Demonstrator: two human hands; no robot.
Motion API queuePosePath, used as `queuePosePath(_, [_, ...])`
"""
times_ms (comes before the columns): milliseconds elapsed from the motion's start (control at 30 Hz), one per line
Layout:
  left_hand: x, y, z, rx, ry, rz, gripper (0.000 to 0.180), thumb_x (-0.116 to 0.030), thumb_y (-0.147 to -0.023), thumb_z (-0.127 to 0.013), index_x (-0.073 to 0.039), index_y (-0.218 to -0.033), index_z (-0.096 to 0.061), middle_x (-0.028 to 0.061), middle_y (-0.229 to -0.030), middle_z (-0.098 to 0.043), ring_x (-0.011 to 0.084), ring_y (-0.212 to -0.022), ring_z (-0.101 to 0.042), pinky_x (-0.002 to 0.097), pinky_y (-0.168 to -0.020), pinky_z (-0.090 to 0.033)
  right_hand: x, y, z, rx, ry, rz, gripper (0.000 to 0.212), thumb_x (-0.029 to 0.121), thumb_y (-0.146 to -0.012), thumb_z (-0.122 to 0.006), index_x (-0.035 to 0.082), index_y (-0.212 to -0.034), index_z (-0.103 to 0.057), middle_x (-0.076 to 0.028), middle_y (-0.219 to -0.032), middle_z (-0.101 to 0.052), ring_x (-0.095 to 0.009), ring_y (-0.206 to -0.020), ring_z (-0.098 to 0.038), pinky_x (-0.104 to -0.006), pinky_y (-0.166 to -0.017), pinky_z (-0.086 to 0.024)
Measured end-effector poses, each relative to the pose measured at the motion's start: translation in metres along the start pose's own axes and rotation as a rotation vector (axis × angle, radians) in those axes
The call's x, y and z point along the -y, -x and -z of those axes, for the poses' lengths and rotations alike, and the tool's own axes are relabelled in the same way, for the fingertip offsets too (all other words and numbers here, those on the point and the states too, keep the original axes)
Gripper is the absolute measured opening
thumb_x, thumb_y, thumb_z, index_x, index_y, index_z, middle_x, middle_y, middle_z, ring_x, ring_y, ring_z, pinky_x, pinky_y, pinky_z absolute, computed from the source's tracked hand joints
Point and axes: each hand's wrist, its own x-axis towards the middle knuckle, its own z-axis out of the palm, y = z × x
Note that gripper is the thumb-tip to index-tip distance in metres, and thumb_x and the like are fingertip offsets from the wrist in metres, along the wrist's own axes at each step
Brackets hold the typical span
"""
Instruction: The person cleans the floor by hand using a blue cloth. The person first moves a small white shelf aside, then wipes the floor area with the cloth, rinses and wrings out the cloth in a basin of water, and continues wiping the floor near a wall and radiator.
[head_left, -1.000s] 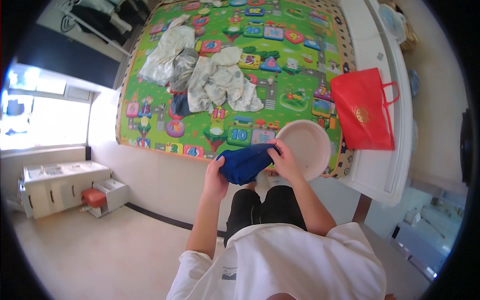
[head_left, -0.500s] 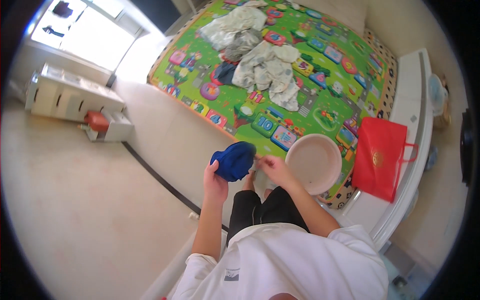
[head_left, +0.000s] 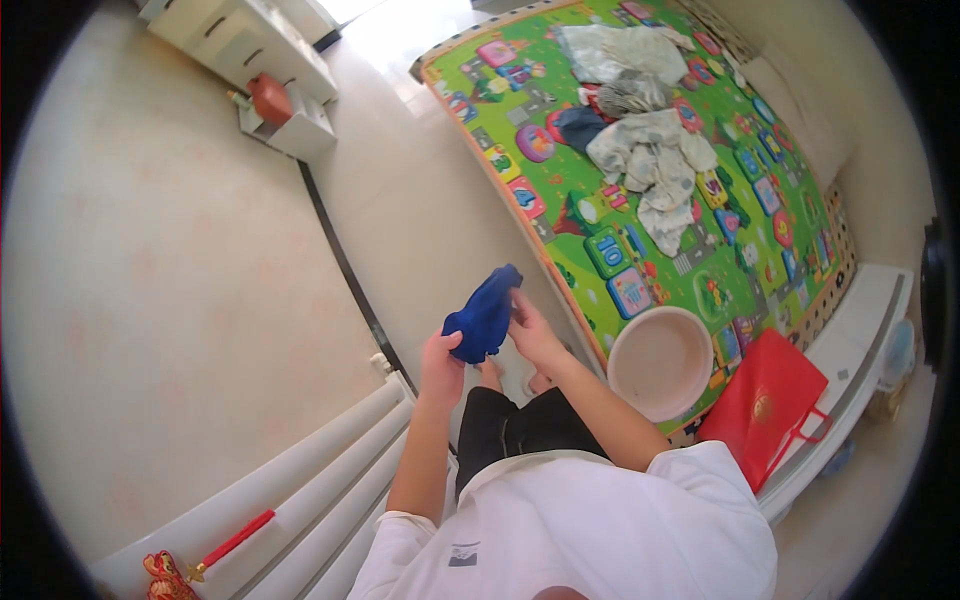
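Observation:
In front of my body I hold a small royal-blue piece of cloth (head_left: 485, 320), bunched and tilted, its exact kind unclear from its folds. My left hand (head_left: 443, 358) is closed on its lower left edge, with the thumb on top. At the right edge, my right hand (head_left: 532, 328) has its fingers pinched on the fabric. Below and to the right of that hand, a pale round basin (head_left: 660, 362) rests at the mat's near corner, with small specks at its bottom.
A colourful play mat (head_left: 590, 210) bears a pile of light patterned clothes (head_left: 655, 165). On the right, a red bag (head_left: 765, 400) leans by a white ledge (head_left: 850, 340). A white radiator (head_left: 290, 490) with a red hanging ornament (head_left: 235, 540) is at lower left. White drawers (head_left: 240, 45) stand far left.
My view has turned left, so the mat, basin and bag appear farther right and the radiator shows. The blue cloth has gone from a wide, rounded shape to a narrower one in my hands.

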Motion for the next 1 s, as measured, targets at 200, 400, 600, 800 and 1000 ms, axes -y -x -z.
queuePosePath(200, [-0.011,-0.017,0.052,-0.307,-0.202,0.001,0.03,-0.015,-0.094,-0.065,0.0,-0.119,-0.064,0.0074,-0.104,-0.069,0.0158,-0.098,-0.064,0.0303,-0.084,-0.051,0.015,-0.027,-0.062,0.134,-0.595,-0.226,0.042,0.02,-0.106,-0.048,0.011,-0.146,-0.04,-0.007,-0.132,-0.059,-0.018,-0.118,-0.06,-0.0368,-0.099,-0.05])
queuePosePath(400, [-0.043,-0.025,0.096,-0.242,-0.443,-0.222,0.039,-0.013,-0.09,-0.074,0.0,-0.126,-0.064,0.0097,-0.11,-0.067,0.0159,-0.098,-0.065,0.0278,-0.085,-0.053,0.029,-0.048,-0.128,-0.012,-0.227,-0.369,0.039,0.024,-0.106,-0.049,0.014,-0.144,-0.043,-0.008,-0.132,-0.06,-0.019,-0.121,-0.059,-0.0383,-0.099,-0.049])
queuePosePath(600, [-0.082,-0.045,0.125,-0.253,-0.49,-0.22,0.03,-0.019,-0.097,-0.07,-0.001,-0.12,-0.067,0.0039,-0.106,-0.066,0.0123,-0.097,-0.062,0.0277,-0.089,-0.05,-0.006,-0.088,-0.157,0.004,-0.217,-0.299,0.047,0.031,-0.106,-0.048,0.008,-0.147,-0.042,-0.011,-0.138,-0.057,-0.023,-0.124,-0.056,-0.039,-0.102,-0.046])
queuePosePath(800, [-0.112,-0.057,0.174,-0.139,0.197,-0.048,0.03,-0.029,-0.104,-0.058,-0.005,-0.118,-0.066,0.0045,-0.119,-0.068,0.0128,-0.102,-0.064,0.0296,-0.089,-0.047,0.02,-0.114,-0.188,0.172,-0.364,-0.536,0.056,0.037,-0.103,-0.053,0.01,-0.151,-0.04,-0.008,-0.138,-0.057,-0.024,-0.124,-0.056,-0.0374,-0.103,-0.046])
queuePosePath(1000, [-0.138,-0.064,0.207,-0.11,0.255,-0.104,0.033,-0.026,-0.106,-0.05,-0.004,-0.129,-0.058,0.0044,-0.123,-0.066,0.016,-0.117,-0.059,0.0357,-0.103,-0.042,-0.004,-0.132,-0.209,0.258,-0.003,-0.294,0.061,0.016,-0.097,-0.065,0.007,-0.151,-0.039,-0.012,-0.121,-0.066,-0.018,-0.111,-0.063,-0.0347,-0.096,-0.05])
